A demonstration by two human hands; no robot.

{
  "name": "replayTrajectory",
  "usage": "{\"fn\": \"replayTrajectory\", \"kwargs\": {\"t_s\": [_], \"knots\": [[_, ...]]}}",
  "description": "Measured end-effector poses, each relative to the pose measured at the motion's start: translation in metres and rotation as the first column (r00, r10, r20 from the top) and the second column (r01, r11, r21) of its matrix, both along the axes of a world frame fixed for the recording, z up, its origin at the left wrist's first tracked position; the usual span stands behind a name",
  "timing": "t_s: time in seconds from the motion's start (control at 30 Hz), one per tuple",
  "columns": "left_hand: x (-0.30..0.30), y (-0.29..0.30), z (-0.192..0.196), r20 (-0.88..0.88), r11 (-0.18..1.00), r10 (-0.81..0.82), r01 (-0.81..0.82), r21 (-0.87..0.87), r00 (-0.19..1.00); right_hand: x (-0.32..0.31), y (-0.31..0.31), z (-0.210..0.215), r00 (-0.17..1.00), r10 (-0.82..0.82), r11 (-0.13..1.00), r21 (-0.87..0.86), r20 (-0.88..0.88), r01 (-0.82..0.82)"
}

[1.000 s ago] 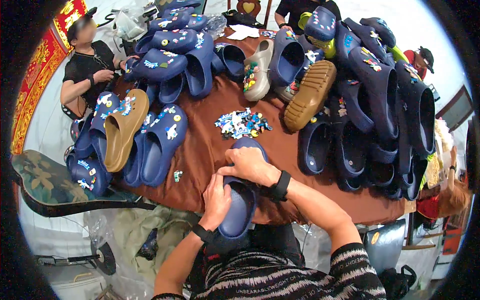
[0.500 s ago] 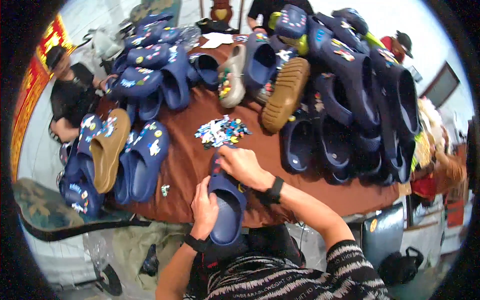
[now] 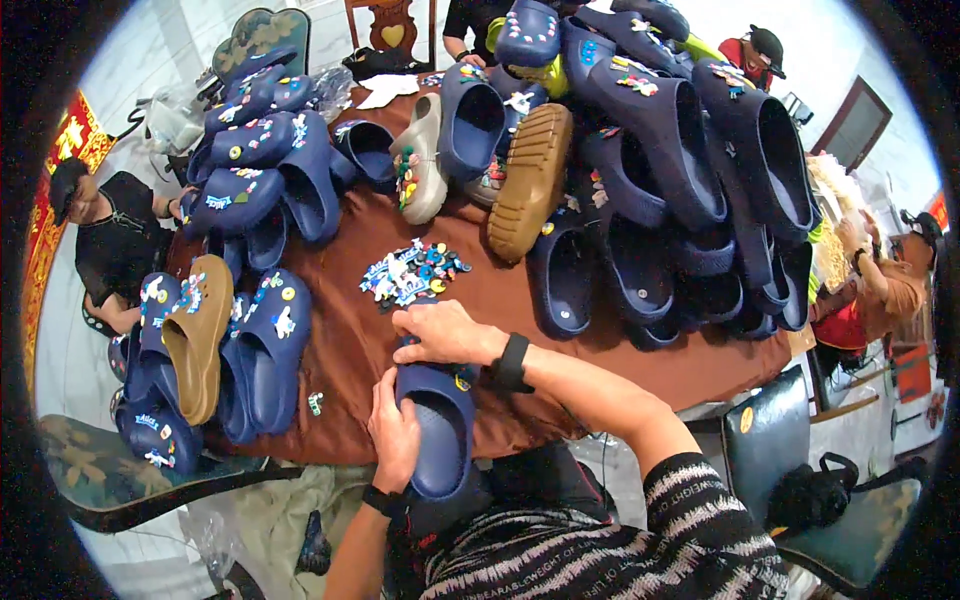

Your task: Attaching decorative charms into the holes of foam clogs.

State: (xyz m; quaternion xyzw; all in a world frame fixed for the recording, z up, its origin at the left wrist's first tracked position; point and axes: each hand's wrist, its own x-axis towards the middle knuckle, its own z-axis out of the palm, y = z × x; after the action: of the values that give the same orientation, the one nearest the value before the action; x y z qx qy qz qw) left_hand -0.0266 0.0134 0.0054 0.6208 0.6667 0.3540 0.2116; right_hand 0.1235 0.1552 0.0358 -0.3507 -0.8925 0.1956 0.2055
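A navy clog (image 3: 440, 440) is tilted at the table's near edge, heel toward me. My left hand (image 3: 393, 432) is closed on its left side, thumb at the opening. Over its toe is my right hand (image 3: 447, 335), fingers curled inward; anything pinched in them is hidden. The toe lies mostly beneath that hand, with a small yellowish charm showing by the wrist. Just beyond my right fingers lies a heap of small colourful shoe charms (image 3: 412, 274). One loose green-and-white charm (image 3: 316, 403) rests on the cloth to the left.
Brown cloth (image 3: 345, 330) covers the table. Decorated navy clogs (image 3: 270, 350) and a tan clog (image 3: 190, 345) stand left; more navy clogs (image 3: 650, 260) are piled right. An upturned tan clog (image 3: 530, 185) and a grey clog (image 3: 425, 165) sit beyond the charms. Other people are around the table.
My right hand has shifted over the clog's toe, covering more of it. The left hand keeps its hold. The whole view has turned slightly, so the table appears moved.
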Motion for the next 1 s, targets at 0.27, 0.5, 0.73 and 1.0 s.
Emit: {"fn": "replayTrajectory", "kwargs": {"t_s": [0.27, 0.5, 0.73, 1.0], "knots": [[-0.001, 0.001, -0.005, 0.016, 0.999, -0.010, 0.009, 0.039, 1.000, -0.005, -0.007, -0.016, 0.982, -0.146, 0.986, -0.096, -0.116, 0.135], [-0.001, 0.000, 0.001, 0.032, 1.000, 0.011, -0.011, -0.004, 0.999, -0.001, -0.018, -0.006, 0.960, -0.095, 0.995, 0.008, -0.263, 0.101], [0.001, -0.001, -0.001, 0.040, 1.000, 0.023, -0.023, -0.006, 0.999, -0.008, -0.025, -0.013, 0.989, -0.126, 0.952, 0.270, -0.082, 0.144], [-0.002, 0.001, -0.002, 0.016, 0.999, 0.015, -0.015, 0.033, 1.000, 0.010, 0.020, 0.005, 0.923, -0.297, 0.946, 0.056, -0.245, 0.319]]}}
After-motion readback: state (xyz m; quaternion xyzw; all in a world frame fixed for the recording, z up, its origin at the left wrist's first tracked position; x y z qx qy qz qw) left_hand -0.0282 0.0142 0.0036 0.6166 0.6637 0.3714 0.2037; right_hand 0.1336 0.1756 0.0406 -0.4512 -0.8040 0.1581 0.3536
